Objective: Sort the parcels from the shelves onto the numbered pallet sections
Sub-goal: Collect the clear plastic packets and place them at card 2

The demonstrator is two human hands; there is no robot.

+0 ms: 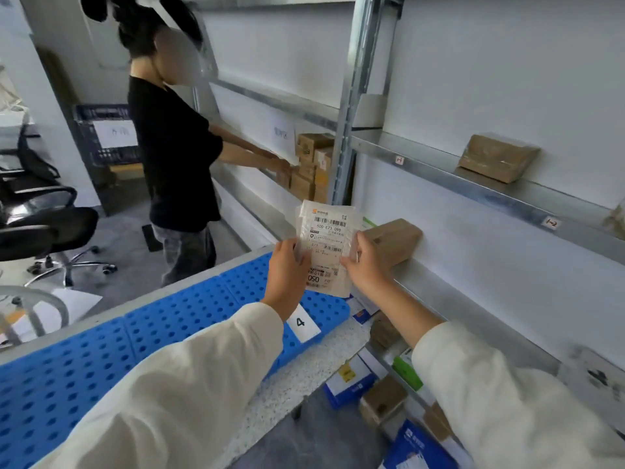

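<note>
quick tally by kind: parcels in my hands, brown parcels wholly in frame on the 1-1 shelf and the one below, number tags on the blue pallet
white parcel, held: 1
brown parcels: 2
pallet number tag: 1
total: 4

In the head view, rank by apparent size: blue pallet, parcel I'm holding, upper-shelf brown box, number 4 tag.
blue pallet
parcel, but nearer, so unsure against the box
upper-shelf brown box
number 4 tag
</note>
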